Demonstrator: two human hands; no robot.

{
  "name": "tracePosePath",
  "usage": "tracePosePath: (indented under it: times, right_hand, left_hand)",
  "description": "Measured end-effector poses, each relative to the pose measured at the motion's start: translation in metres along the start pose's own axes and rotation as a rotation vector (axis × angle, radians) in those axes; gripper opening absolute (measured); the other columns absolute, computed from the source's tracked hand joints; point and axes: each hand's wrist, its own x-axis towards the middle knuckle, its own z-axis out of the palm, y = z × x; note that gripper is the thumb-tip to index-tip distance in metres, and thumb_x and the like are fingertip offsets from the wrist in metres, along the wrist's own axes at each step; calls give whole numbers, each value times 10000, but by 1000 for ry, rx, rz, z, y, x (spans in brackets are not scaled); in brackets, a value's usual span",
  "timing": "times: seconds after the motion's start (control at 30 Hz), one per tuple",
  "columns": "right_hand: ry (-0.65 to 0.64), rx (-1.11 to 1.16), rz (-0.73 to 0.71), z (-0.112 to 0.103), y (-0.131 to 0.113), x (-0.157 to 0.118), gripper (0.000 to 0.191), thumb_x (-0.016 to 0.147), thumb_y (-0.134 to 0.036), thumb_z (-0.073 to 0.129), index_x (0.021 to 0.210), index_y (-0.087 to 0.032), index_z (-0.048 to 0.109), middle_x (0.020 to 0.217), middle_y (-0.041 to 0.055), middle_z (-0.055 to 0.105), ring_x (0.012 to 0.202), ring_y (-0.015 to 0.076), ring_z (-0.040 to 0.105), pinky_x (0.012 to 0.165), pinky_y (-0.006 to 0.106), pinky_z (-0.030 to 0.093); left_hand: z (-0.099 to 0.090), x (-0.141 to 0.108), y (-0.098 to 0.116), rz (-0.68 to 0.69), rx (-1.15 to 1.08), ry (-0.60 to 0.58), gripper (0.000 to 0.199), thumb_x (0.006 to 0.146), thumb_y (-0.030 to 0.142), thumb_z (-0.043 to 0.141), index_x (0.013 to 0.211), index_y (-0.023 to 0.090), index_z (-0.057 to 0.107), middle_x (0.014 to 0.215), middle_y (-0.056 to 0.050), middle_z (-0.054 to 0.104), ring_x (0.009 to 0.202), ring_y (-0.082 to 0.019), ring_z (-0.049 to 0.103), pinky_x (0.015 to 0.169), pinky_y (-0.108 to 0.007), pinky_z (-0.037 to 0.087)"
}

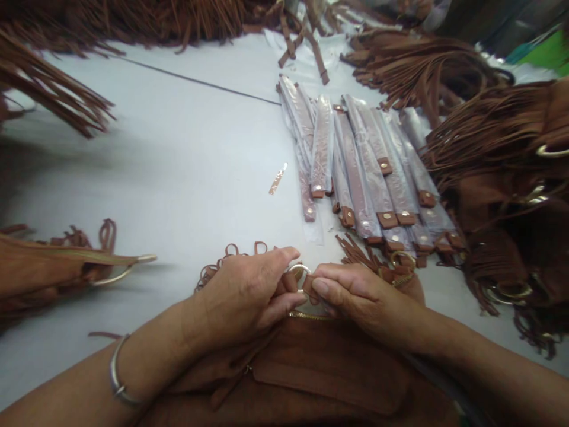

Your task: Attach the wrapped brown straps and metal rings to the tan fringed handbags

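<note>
A brown leather bag (329, 367) with a gold zipper (309, 316) lies in front of me at the bottom of the view. Above the zipper is a pale gold metal ring (300, 268). My left hand (251, 281) is closed, its thumb and fingers gripping the ring from the left side. From the right, my right hand (355, 292) pinches a short brown leather strap (311, 287) at the ring. Its other fingers are curled, partly hiding the strap. Brown fringe loops (208, 271) stick out behind my left hand, and another gold ring (403, 261) lies behind my right hand.
Plastic-wrapped straps with snaps (362, 172) are piled beyond my hands. Fringed brown bags (502, 136) are heaped at the right, with another bag (44, 261) at the left. A small shiny strip (278, 179) and a dark cord (200, 81) lie on the white table (178, 154).
</note>
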Motion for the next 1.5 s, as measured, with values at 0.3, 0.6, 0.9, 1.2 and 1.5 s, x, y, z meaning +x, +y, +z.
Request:
tracePosePath:
  times: [0.3, 0.6, 0.9, 1.2, 1.5]
  right_hand:
    - [-38, -171, -24, -11, -20, -4, 329, 922, -395, 427, 996, -103, 560, 839, 41, 572, 738, 142, 512, 651, 222, 389]
    - [124, -592, 168, -19, -21, -92, 178, 837, -234, 543, 999, -180, 592, 939, 64, 620, 872, 209, 560, 772, 278, 386]
    - [-122, 199, 158, -51, -10, -74, 241, 804, -355, 543, 782, -115, 530, 622, -12, 505, 500, 82, 440, 479, 179, 346]
    - [27, 276, 105, -72, -71, -65, 235, 795, -315, 576, 655, -140, 506, 480, -56, 443, 354, 42, 313, 326, 150, 193]
    - [-134, 99, -10, -88, -110, -25, 266, 605, -322, 692, 621, -97, 551, 453, -47, 461, 369, 38, 339, 348, 145, 213]
  left_hand:
    - [-4, -3, 3, -3, 111, 21, 259, 872, 318, 446, 1109, 218, 415, 802, 9, 610, 677, -150, 576, 605, -251, 405]
    - [-10, 3, 12, -173, -137, -43, 297, 856, 355, 450, 1118, 216, 428, 801, 5, 644, 701, -146, 604, 665, -245, 435]
    - [-19, 8, 43, -272, -77, -98, 259, 835, 442, 448, 928, 200, 464, 762, -7, 621, 707, -177, 585, 633, -271, 399]
    - [-24, -11, 51, -183, -99, 198, 298, 865, 483, 393, 799, 195, 431, 598, 37, 454, 559, -125, 446, 548, -238, 332]
    - [-92, -32, 66, 123, -209, -132, 263, 834, 416, 484, 782, 159, 497, 584, 50, 391, 502, -70, 321, 472, -197, 254]
